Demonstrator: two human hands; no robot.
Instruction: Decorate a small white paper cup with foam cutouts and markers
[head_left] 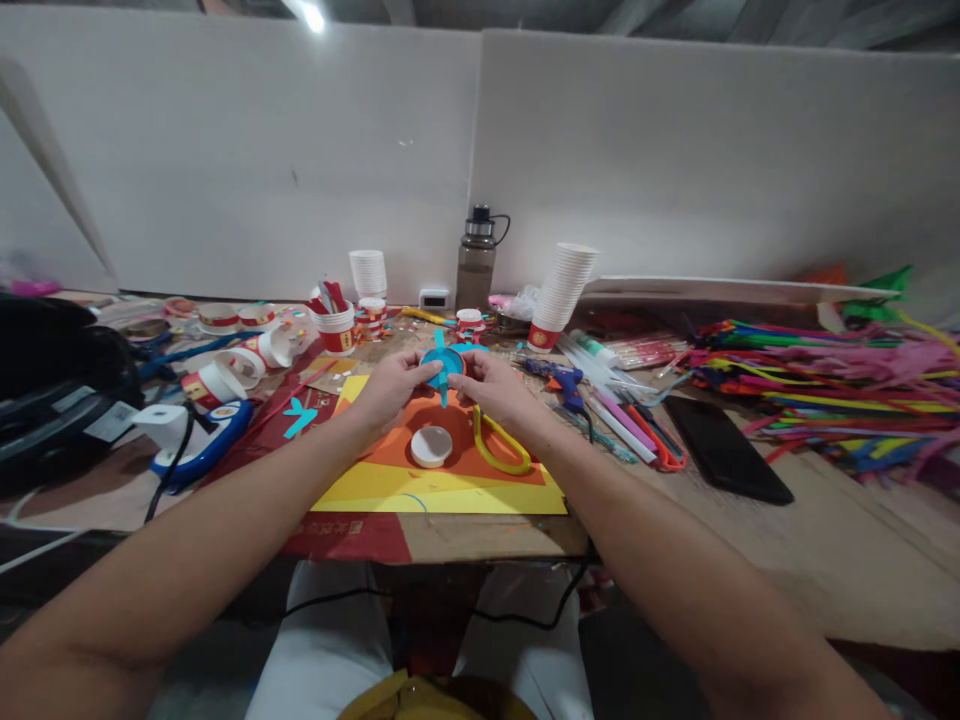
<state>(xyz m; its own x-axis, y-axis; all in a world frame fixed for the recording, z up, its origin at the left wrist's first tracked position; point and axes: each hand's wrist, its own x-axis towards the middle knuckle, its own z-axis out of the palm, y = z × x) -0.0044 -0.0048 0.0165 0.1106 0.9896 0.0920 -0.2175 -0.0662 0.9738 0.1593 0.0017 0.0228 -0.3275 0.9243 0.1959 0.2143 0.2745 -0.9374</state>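
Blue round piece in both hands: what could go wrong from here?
The blue round piece is held by the left hand and right hand, so a tight grip might bend its thin strips. The glue gun lies close to the right forearm, so a sideways move could knock it; whether it is hot cannot be seen. The stack of cups stands tall, and a bump might topple it.

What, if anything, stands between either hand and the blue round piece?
Nothing visible: left hand and right hand grip the blue round piece from either side. The white round piece sits apart, nearer the wearer.
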